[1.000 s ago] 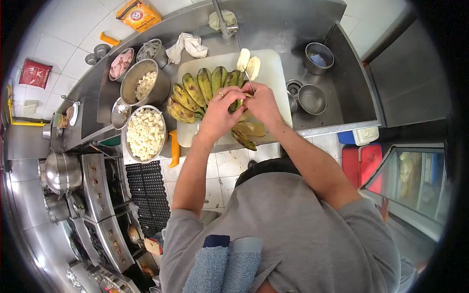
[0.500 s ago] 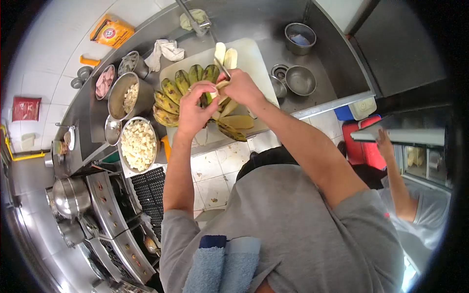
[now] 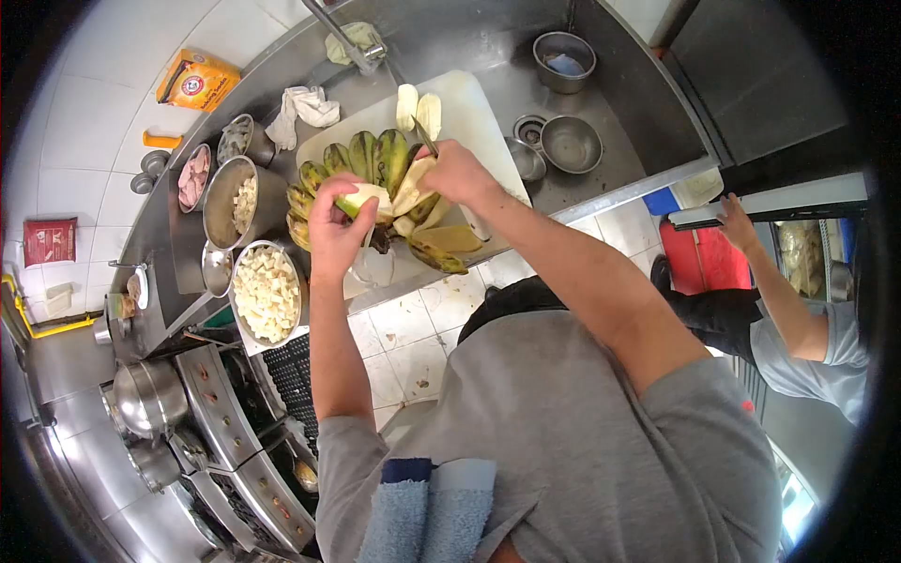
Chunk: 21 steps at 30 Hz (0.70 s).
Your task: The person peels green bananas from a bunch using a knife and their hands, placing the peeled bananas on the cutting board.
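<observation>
My left hand (image 3: 335, 225) is wrapped round a partly peeled plantain (image 3: 364, 199), pale flesh showing above green skin. In my right hand (image 3: 455, 174) is a knife (image 3: 424, 136), its blade pointing up and left; a strip of peel (image 3: 411, 188) hangs by the fingers. Behind both hands, a bunch of green plantains (image 3: 361, 158) lies on the white cutting board (image 3: 479, 122). Two peeled plantains (image 3: 428, 114) rest at the board's far edge. Loose peels (image 3: 449, 239) lie near its front edge.
A bowl of cut pieces (image 3: 267, 293) and a pot (image 3: 225, 205) stand left of the board. Metal bowls (image 3: 572, 144) sit in the sink at right, below the faucet (image 3: 361, 52) side. At far right, a co-worker's hand (image 3: 737, 222) touches a fridge door (image 3: 798, 199).
The plantain in my left hand has come away from my right hand, and more pale flesh shows. The view has shifted right. A co-worker has come into view at right.
</observation>
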{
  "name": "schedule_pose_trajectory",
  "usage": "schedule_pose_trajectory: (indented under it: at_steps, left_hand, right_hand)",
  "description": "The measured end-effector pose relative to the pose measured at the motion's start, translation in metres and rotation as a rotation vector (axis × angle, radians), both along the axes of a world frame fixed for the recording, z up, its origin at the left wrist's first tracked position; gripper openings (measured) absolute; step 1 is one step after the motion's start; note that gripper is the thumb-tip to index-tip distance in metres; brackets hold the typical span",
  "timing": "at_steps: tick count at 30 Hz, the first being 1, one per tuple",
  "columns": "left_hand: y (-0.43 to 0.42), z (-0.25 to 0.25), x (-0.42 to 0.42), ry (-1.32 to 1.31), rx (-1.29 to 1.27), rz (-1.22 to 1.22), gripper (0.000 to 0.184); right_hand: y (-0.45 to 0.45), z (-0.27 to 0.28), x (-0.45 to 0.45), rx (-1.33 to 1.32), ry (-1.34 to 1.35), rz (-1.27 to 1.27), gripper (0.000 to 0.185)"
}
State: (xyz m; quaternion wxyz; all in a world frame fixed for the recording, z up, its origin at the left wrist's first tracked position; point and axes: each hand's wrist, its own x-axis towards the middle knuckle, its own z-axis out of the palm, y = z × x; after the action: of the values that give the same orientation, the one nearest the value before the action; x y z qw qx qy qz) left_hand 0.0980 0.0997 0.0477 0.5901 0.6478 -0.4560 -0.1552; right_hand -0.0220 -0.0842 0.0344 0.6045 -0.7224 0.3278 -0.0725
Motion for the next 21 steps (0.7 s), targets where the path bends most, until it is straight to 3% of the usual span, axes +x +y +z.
schedule_pose_trajectory:
  at_steps: [2,7,9,14,19,21]
  left_hand:
    - [-0.001,-0.002,-0.001,0.04,-0.034,-0.009,0.037]
    - [0.005,-0.007,-0.012,0.189,-0.157,0.105,0.038]
    - [0.003,-0.008,-0.022,0.158,-0.144,0.142,0.038]
    - [-0.012,-0.01,-0.037,0.082,-0.193,0.304,0.037]
    - [-0.023,-0.007,-0.037,-0.115,-0.133,0.566,0.029]
    - [-0.023,-0.005,-0.033,0.0,-0.134,0.552,0.029]
  right_hand:
    - [-0.004,0.007,0.0,0.08,0.071,0.113,0.036]
    - [-0.003,-0.004,-0.009,-0.077,-0.013,0.091,0.036]
    - [0.005,0.0,-0.012,-0.227,-0.096,0.086,0.034]
    - [0.004,0.0,-0.016,-0.308,-0.097,0.113,0.027]
    - [-0.007,-0.004,-0.024,0.003,-0.082,0.059,0.024]
    - [-0.01,-0.012,-0.022,0.064,-0.084,0.025,0.024]
